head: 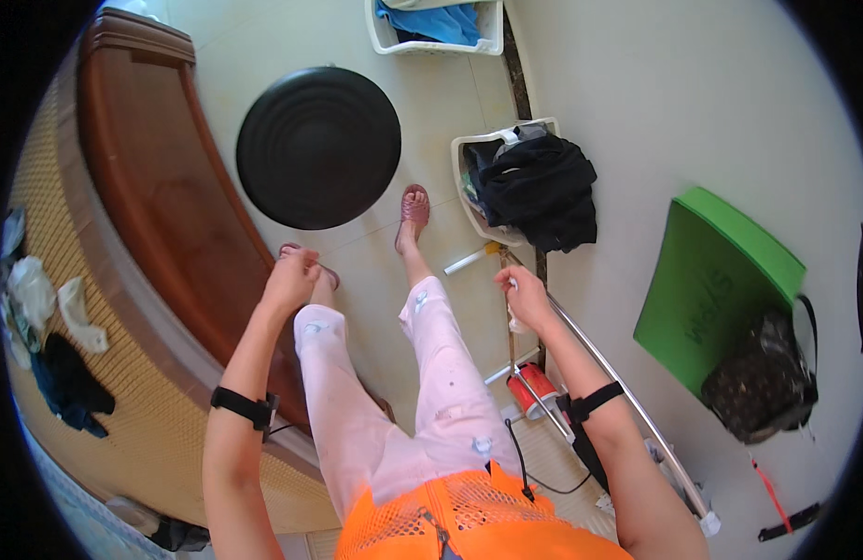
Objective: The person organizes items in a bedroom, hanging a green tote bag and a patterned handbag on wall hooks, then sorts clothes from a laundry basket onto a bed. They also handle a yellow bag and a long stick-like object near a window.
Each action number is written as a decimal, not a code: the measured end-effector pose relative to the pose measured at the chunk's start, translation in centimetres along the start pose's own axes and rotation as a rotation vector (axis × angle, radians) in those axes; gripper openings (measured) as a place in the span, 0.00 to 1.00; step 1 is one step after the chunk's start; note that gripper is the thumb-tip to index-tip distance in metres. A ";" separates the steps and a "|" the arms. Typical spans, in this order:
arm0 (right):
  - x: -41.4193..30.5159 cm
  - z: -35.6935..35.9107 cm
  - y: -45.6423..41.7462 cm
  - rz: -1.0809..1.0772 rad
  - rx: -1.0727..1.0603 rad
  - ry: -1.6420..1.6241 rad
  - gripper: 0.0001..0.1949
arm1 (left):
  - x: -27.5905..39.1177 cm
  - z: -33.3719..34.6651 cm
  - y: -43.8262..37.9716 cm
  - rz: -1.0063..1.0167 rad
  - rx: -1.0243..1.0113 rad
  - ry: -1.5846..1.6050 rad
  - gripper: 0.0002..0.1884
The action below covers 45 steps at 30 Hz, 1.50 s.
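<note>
My left hand [291, 280] is above the floor beside the brown wooden bed frame [186, 189], its fingers loosely bent, with no object visible in it. A small white item [513, 283] shows between the fingers of my right hand [528, 299], and more white shows below the palm; what it is cannot be told. That hand is over a metal-tube rack [613, 378] by the wall, just below a white basket [461, 161] heaped with dark clothes [543, 185]. Ahead, between the bed and the baskets, is a round black top [319, 148], like a stool seat.
Another white basket [438, 49] holds blue cloth. Small clothes [71, 378] and white pieces [32, 290] lie on the woven bed mat [144, 392]. A red container [533, 392] sits by the rack. A green bag [718, 280] and a brown patterned bag [760, 385] are at the wall.
</note>
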State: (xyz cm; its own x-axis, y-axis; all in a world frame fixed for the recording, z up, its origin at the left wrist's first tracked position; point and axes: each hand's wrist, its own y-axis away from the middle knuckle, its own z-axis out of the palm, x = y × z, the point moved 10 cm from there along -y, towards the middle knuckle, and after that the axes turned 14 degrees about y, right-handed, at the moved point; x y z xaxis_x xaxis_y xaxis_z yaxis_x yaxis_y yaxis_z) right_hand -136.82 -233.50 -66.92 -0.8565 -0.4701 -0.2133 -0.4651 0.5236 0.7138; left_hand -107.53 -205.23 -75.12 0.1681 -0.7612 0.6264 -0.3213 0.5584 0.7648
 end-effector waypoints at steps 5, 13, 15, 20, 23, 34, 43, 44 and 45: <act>4.0 -0.6 -8.6 0.141 -0.047 -0.213 0.07 | -4.6 7.3 -8.0 -0.626 -0.049 0.793 0.35; 11.1 -4.0 -13.9 0.234 0.041 -0.236 0.10 | -5.2 10.1 -18.5 -0.488 0.540 1.986 0.32; 12.7 -4.8 -14.0 0.271 0.053 -0.228 0.11 | -4.7 8.0 -19.5 -0.470 0.558 1.955 0.31; 18.6 -6.2 -14.0 0.263 0.236 -0.102 0.18 | -3.1 -0.9 -23.4 -0.241 0.611 1.878 0.37; 22.0 -7.7 -14.0 0.413 0.462 -0.146 0.23 | -0.9 -6.1 -25.3 -0.065 0.597 1.781 0.28; 25.6 -5.1 -20.0 0.825 0.368 -0.146 0.28 | 12.6 16.2 -24.6 -0.195 -0.203 0.638 0.24; 12.5 -1.3 -3.8 0.479 0.401 -0.516 0.14 | 20.1 31.3 -13.6 0.296 -0.610 0.307 0.62; 11.4 -0.5 -2.5 0.395 0.451 -0.512 0.13 | 20.5 32.1 -12.6 0.268 -0.655 0.438 0.62; 11.5 0.9 -1.9 0.456 0.404 -0.684 0.12 | 20.9 32.6 -11.7 0.228 -0.697 0.567 0.63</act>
State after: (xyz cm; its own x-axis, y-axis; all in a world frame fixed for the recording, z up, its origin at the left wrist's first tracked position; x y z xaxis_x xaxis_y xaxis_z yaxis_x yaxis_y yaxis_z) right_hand -145.97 -239.22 -71.30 -0.8625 0.2993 -0.4081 0.0184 0.8244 0.5657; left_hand -130.60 -238.41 -75.93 0.6594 -0.4362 0.6122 0.1996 0.8868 0.4169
